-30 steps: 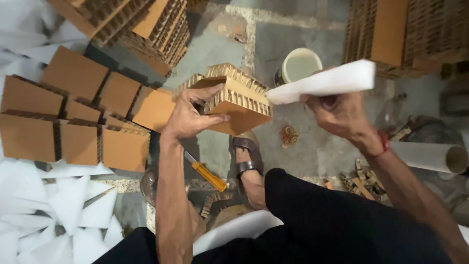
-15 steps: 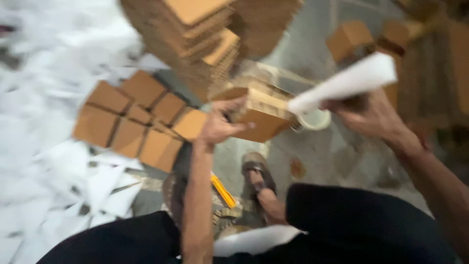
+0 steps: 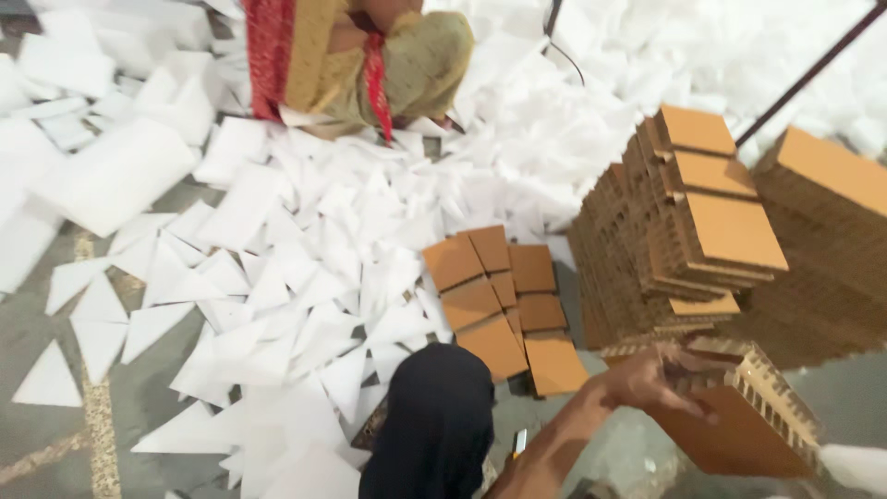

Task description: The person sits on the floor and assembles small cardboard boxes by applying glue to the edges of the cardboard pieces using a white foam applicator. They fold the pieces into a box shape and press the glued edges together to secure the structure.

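Cardboard block (image 3: pixel 739 420) gripped by left hand (image 3: pixel 661 374) beside stacks (image 3: pixel 679 231); right hand unseen.

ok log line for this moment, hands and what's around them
left hand: grips corrugated cardboard block | right hand: out of view | nearby: cardboard stack, white triangular sheets

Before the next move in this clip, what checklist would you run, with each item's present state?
1. Left hand grips the cardboard corner block at its top edge: ok.
2. Right hand in view: not ok; only a white edge shows at the lower right corner.
3. Tall cardboard stack upright: ok, though its top pieces sit unevenly.
4. Flat cardboard squares on the floor lie apart from the held block: ok.
5. Seated person beyond the white triangles is far from the hand: ok.
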